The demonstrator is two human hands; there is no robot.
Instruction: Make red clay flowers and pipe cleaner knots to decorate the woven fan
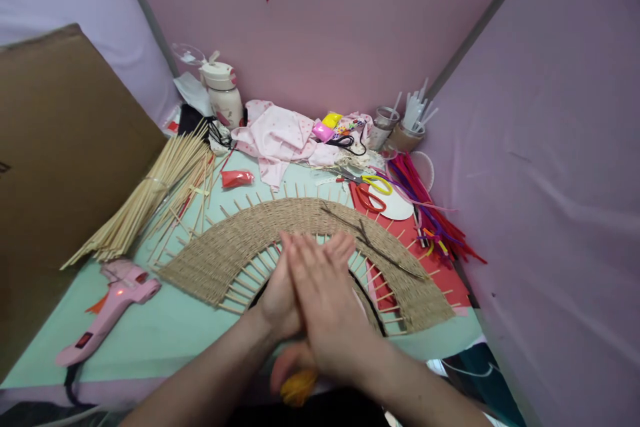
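Note:
My left hand (pixel 277 303) and my right hand (pixel 327 307) are pressed palm to palm, fingers stretched forward, the right lying over the left. Anything between the palms is hidden. They hover over the inner edge of a half-ring of tan woven twine on wooden sticks (pixel 225 250), which lies on the mint-green table (pixel 165 333). Below my wrists shows a small orange-yellow lump (pixel 299 388), out of focus. A dark twig-like strand (pixel 373 247) lies on the right part of the weave.
At the left front lies a pink glue gun (pixel 107 310), with a bundle of bamboo sticks (pixel 150 197) and a brown cardboard box (pixel 55 167) behind it. Yellow-handled scissors (pixel 373 181), pipe cleaners (pixel 430 210), cups (pixel 400 130), a bottle (pixel 223 97) and pink cloth (pixel 277 137) crowd the back.

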